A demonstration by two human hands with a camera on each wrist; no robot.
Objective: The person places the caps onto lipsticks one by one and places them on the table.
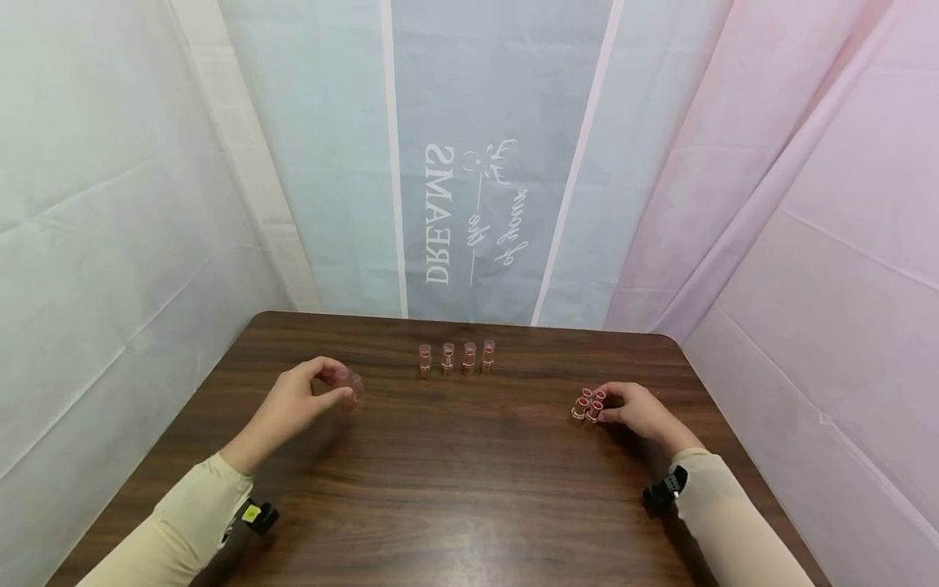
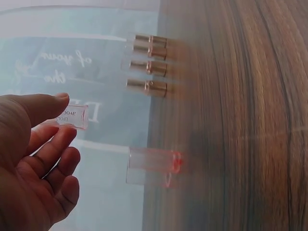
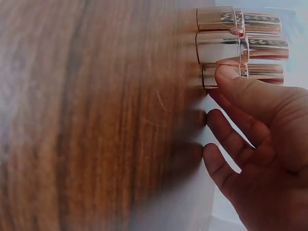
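Note:
My left hand point(image 1: 301, 399) is over the left part of the table. In the left wrist view, its thumb and fingers pinch a clear lipstick cap point(image 2: 73, 117) with small print. Two pinkish clear caps point(image 2: 151, 160) stand beside that hand. On the right, a tight cluster of uncapped gold lipstick tubes point(image 1: 583, 405) stands upright, red showing at their tops. My right hand point(image 1: 644, 416) pinches the nearest lipstick tube point(image 3: 264, 72) of the cluster between thumb and forefinger, its other fingers loosely bent. This tube is partly hidden by the thumb.
Several gold lipsticks with clear caps point(image 1: 448, 357) stand in a row near the back edge of the dark wooden table point(image 1: 440, 489). A printed curtain point(image 1: 499, 106) hangs right behind the table, with pale cloth walls on both sides.

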